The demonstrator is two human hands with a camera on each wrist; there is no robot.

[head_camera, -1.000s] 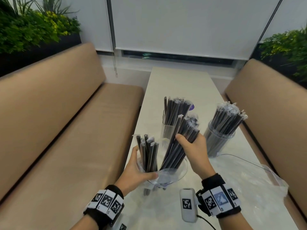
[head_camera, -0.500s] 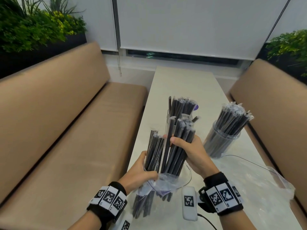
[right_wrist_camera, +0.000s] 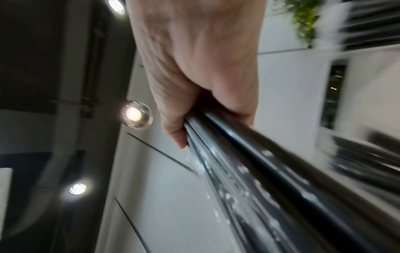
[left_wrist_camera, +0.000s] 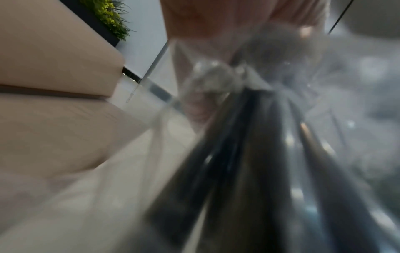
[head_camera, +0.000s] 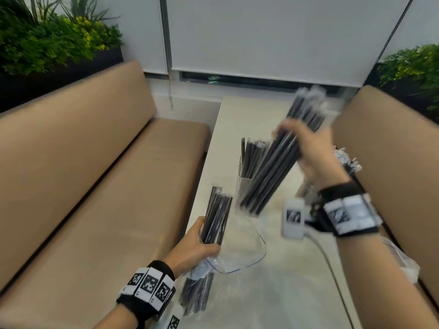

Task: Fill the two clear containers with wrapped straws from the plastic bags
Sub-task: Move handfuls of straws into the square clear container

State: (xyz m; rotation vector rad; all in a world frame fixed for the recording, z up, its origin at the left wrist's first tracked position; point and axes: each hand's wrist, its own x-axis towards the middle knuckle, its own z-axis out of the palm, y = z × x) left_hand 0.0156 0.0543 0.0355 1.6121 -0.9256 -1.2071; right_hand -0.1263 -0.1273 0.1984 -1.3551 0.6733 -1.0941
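The right hand (head_camera: 311, 153) is wrapped tight round a thick bundle of wrapped straws (head_camera: 275, 167), lifted clear of the table (head_camera: 297, 293) and slanting up toward the far right. The left hand (head_camera: 192, 245) grips the plastic bag (head_camera: 240, 252) near the table's left edge, fingers curled round the bag and the smaller sheaf of straws (head_camera: 217, 217) inside it, whose tops poke out of the open mouth.

Judging by how things lie, the job looks well along but not finished. The narrow clear container (head_camera: 244, 184) in the middle of the table holds a modest stand of straws with room to spare, and the lifted bundle hangs just in front of it, so I would guess that is where it is bound. The second container sits to the right, almost wholly hidden behind the right wrist; only a few crinkled wrapper tips (head_camera: 348, 160) show, so I cannot say how full it is. Another bag (head_camera: 403, 260) lies flat at the table's right edge, apparently emptied. What is left, as I read it, is this handful and the sheaf in the left-hand bag.

Much is hard to make out. The raised bundle is smeared with motion, its upper ends ghostly. The left wrist view shows little beyond blurred dark straws behind crumpled film. The right wrist view shows the palm closed on the bundle, with streaked surroundings. The bag's bottom end dips below the table edge.
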